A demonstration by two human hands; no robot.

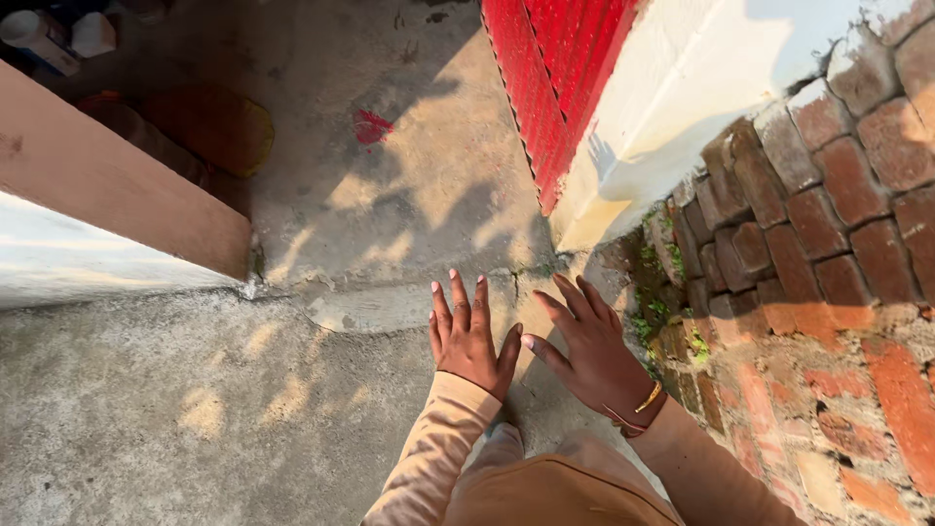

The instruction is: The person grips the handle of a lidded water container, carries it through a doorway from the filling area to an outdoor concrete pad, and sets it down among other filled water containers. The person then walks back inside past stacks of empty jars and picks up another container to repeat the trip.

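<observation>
**Grey concrete under two empty, spread hands**

Grey concrete floor [195,409], rough and dappled with sun and shadow, lies beneath both hands at the lower middle of the view. The left hand [469,336] is held palm down with its fingers apart and straight, clamped on nothing. The right hand [589,353] sits just beside it, also palm down with fingers splayed and nothing in its grasp; the two thumbs point toward each other and nearly meet. Whether either palm touches the concrete or hovers just over it cannot be told. A thin gold bangle [650,396] and a red thread circle the right wrist. Both arms wear tan sleeves [433,448], and tan cloth fills the bottom edge between them.

Just ahead of the fingertips a shallow step edge [380,310] crosses the concrete. To the right of the right hand rises a weathered red brick wall [818,253], with small green weeds [672,321] growing along its foot. Beyond the hands, a red corrugated metal door [550,78] stands against a cream plastered wall [682,88]. On the left, a pale wooden board [107,185] slants across the view. A patch of red paint [370,127] marks the floor farther off, and white containers [58,34] sit in the shaded top-left corner.
</observation>
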